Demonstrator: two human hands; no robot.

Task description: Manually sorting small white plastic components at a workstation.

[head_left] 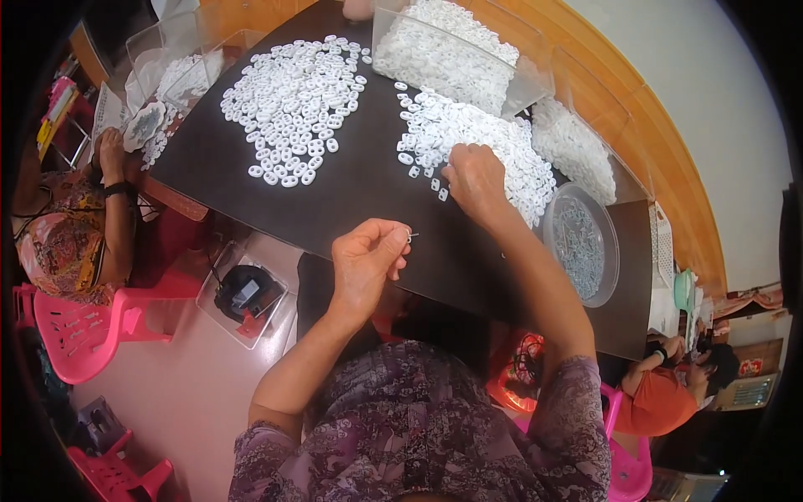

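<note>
Pinching a small metal piece (414, 236), the left hand (366, 263) has its thumb and forefinger pressed together above the near edge of the dark tabletop (360, 192). On the black device (248, 290), which lies in a clear tray (269, 322) on the floor at left, there is a pale label, but its writing is too small to read.

A large clear box (529, 81) at the far side is filled with small white pieces. To the right of it, another clear container (629, 171) also has white pieces inside, and just beside this one a round clear bowl (616, 251) holds many thin grey metal parts (579, 243). Farther left, one more clear bin (144, 58) contains white pieces.

The metal piece sticks out of the fingertips toward the right, with its long axis nearly level across the view; which end is outside, I cannot tell. The right hand (478, 180) is at the near edge of a loose pile of white pieces (447, 125), with its fingers bent downward. Its fingertips are partly hidden, so I cannot tell if they are clamped on a piece. A separate pile of white oval pieces (293, 105) spreads on the left side.
</note>
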